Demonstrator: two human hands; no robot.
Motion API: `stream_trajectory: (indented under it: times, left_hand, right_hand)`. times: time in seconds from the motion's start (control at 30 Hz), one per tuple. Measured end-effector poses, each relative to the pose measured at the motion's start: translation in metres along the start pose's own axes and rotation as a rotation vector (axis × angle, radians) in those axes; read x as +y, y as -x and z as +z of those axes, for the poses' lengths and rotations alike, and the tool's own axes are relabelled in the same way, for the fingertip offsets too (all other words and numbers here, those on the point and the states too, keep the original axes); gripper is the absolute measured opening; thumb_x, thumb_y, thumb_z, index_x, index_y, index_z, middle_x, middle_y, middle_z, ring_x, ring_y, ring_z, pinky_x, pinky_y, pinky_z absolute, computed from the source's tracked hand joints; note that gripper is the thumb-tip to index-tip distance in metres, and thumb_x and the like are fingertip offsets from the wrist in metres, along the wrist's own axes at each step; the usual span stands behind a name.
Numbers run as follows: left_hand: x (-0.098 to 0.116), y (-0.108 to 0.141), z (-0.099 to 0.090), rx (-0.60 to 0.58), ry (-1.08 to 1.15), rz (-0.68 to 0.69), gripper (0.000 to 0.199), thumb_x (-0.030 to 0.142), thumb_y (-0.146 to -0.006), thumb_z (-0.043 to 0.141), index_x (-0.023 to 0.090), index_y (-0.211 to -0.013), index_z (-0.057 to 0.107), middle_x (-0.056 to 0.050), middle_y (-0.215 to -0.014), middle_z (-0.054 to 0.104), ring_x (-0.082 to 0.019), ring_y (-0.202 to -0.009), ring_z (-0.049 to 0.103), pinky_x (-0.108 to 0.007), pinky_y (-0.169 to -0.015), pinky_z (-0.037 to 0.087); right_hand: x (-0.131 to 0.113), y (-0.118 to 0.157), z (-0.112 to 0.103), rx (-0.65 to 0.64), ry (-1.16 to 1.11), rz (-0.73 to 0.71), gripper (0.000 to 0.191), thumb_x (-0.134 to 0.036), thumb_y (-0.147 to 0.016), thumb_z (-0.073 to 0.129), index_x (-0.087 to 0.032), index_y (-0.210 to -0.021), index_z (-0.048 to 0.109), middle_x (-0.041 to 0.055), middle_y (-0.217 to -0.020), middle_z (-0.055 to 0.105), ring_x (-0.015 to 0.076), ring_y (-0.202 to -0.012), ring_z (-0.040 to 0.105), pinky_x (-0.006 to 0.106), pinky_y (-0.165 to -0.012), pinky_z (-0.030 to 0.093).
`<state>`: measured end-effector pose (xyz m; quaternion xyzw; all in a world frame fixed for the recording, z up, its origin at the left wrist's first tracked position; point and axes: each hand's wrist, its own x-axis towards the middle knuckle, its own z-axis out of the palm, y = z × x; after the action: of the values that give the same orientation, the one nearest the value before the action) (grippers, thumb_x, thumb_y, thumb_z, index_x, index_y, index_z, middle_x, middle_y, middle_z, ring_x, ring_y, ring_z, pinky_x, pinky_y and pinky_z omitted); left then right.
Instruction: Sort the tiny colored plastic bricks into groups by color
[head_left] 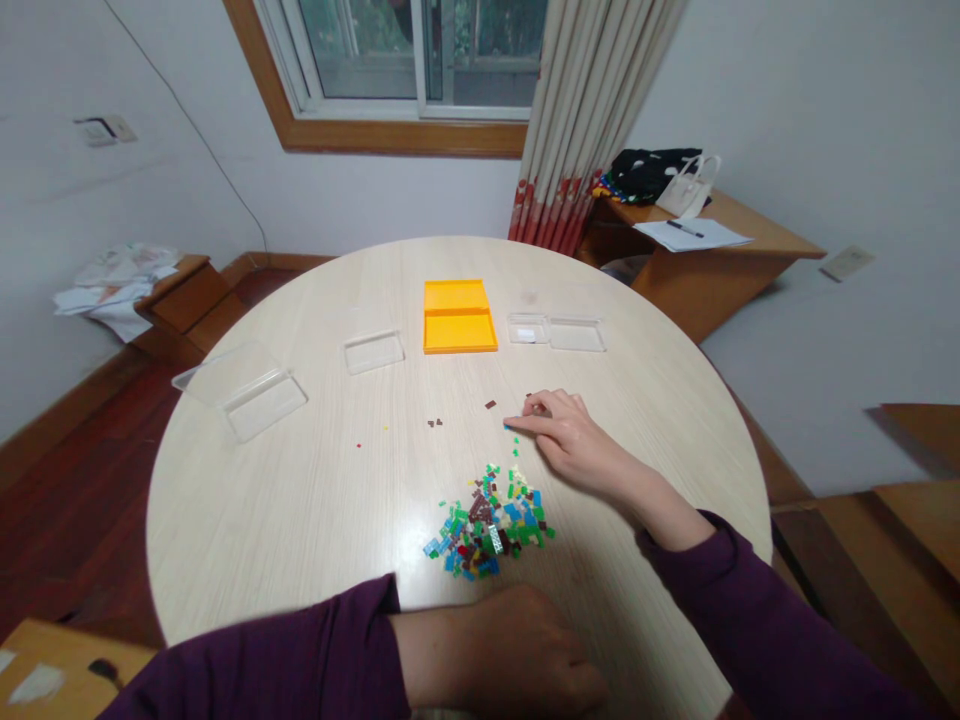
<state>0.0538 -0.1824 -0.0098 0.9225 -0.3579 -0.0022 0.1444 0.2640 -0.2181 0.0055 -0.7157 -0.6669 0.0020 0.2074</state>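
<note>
My right hand (564,432) reaches over the middle right of the table, index finger stretched out and its tip on a small blue piece (507,427). The other fingers are curled. Below it lies a pile of small coloured bricks (487,525), green, blue, brown, white and red. My left hand (517,650) rests at the table's near edge, below the pile, back upward; its fingers are bent out of sight. Brown pieces (490,405) lie left of my right hand, and two small green pieces (516,447) lie just under it.
An open orange case (460,333) stands at the far middle of the round table (337,260). Clear plastic boxes sit to its right (576,334) and left (373,352), with an open one (266,405) farther left. A red piece (359,446) and a yellow one (386,428) lie left.
</note>
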Motion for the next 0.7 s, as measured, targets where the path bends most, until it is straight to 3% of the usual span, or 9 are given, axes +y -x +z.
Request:
stream_trajectory:
  times: [0.17, 0.43, 0.7]
  left_hand:
    - [0.0004, 0.0011, 0.0002, 0.035, 0.006, -0.006, 0.017, 0.022, -0.087, 0.059, 0.019, -0.071, 0.061, 0.002, -0.056, 0.064, -0.013, -0.048, 0.056, -0.028, -0.039, 0.03]
    - [0.0018, 0.0, -0.0056, 0.036, -0.015, -0.021, 0.021, 0.023, -0.084, 0.065, 0.018, -0.065, 0.059, 0.004, -0.053, 0.062, -0.012, -0.047, 0.058, -0.028, -0.038, 0.027]
    - [-0.0001, 0.001, 0.0016, 0.062, 0.0, 0.008, 0.019, 0.023, -0.085, 0.062, 0.018, -0.067, 0.06, 0.003, -0.054, 0.063, -0.012, -0.045, 0.055, -0.027, -0.039, 0.028]
  right_hand:
    - [0.0019, 0.0004, -0.0021, 0.042, -0.026, 0.037, 0.045, -0.005, -0.089, 0.036, -0.019, -0.118, 0.068, 0.0113, -0.112, 0.067, 0.0251, -0.108, 0.057, 0.045, -0.091, 0.04]
    - [-0.0076, -0.0015, -0.0051, -0.105, -0.029, -0.038, 0.041, -0.009, -0.09, 0.037, -0.016, -0.115, 0.069, 0.0129, -0.121, 0.067, 0.0253, -0.118, 0.057, 0.047, -0.098, 0.036]
    - [-0.003, 0.0007, -0.0054, -0.106, 0.024, -0.005, 0.045, -0.008, -0.088, 0.036, -0.021, -0.117, 0.069, 0.0114, -0.119, 0.067, 0.0253, -0.117, 0.057, 0.047, -0.098, 0.036]
